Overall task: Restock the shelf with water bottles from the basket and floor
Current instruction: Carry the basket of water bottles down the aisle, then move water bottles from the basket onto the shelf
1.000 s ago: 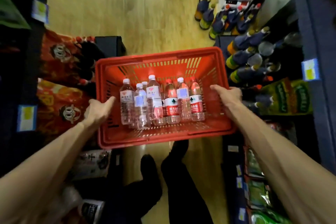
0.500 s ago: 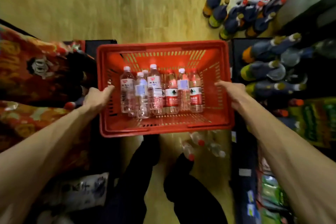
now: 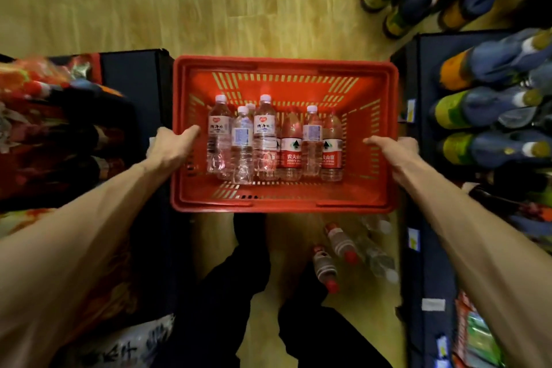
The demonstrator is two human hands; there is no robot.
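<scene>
I see my left hand [image 3: 173, 148] and right hand [image 3: 394, 152] gripping the red basket [image 3: 283, 69] by its side rims; the water bottles [image 3: 268, 140] between them lie lengthwise, caps pointing away from me.

basket [image 3: 285, 69]: my left grip [image 3: 171, 148] and right grip [image 3: 394, 151] clasp its side rims
water bottles [image 3: 274, 140]: lying inside
floor [image 3: 179, 3]: loose bottles [image 3: 343, 248] by my feet
</scene>
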